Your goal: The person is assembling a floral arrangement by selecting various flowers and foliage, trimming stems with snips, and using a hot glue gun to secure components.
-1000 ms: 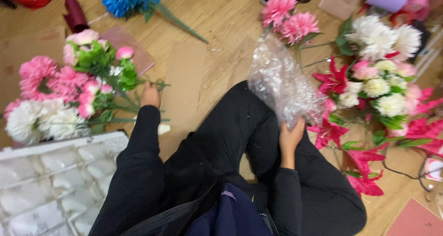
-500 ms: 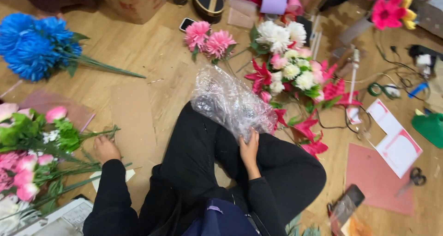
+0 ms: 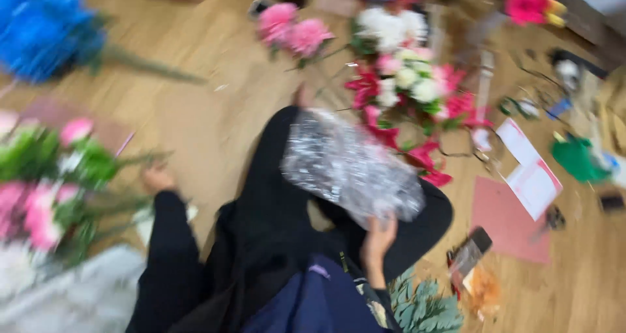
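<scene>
A blurred view looks down at a person seated on a light wooden floor, dressed in black, with their legs folded in front of them.

The right hand is closed around the lower edge of a crumpled sheet of clear plastic wrap. The wrap spreads up from the grip and lies across the lap, over the black trousers, roughly at the middle of the floor area in view.

The left hand reaches out to the left side of the floor and meets the green stems of a bunch of pink and white artificial flowers with green leaves. Blur hides the fingers, so it is not possible to tell whether this hand is gripping the stems or only resting on them.

A large blue artificial flower on a long green stem lies toward the far left corner. Two pink pompom-shaped flowers lie near the far edge. Just right of them, touching the person's knee, is a mixed heap of white blooms and magenta lilies. A sheet of pink card lies on the right, with a white paper sheet overlapping its upper edge. A sprig of grey-green leaves lies at the near edge, beside the right forearm.
</scene>
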